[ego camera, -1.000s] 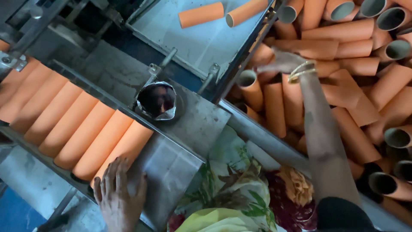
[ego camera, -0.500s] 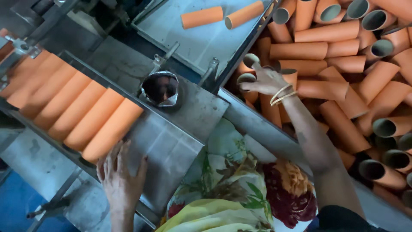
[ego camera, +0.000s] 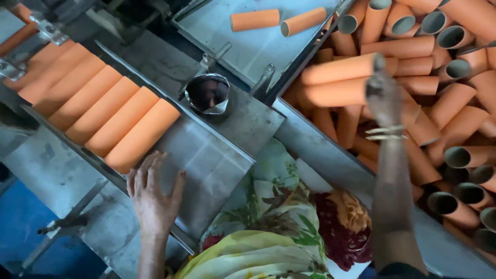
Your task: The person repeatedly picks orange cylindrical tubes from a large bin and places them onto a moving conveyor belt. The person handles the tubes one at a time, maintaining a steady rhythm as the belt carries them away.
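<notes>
The right hand (ego camera: 383,95) has its grip closed on two orange tubes (ego camera: 336,80), lifted sideways just above the heaped bin (ego camera: 449,119). The left hand (ego camera: 152,199) lies open and flat on the metal desk (ego camera: 206,160), fingertips at the tube row (ego camera: 98,108), keeping it aligned.

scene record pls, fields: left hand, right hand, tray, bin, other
left hand: left hand open, palm down on the metal tray, beside the nearest tube of the row
right hand: right hand holds two orange tubes lifted over the bin; bangles on wrist
tray: row of orange tubes lying side by side along the slope
bin: loose pile of orange tubes, many open ends up
other: small metal cup between tray and bin; two tubes on upper chute
</notes>
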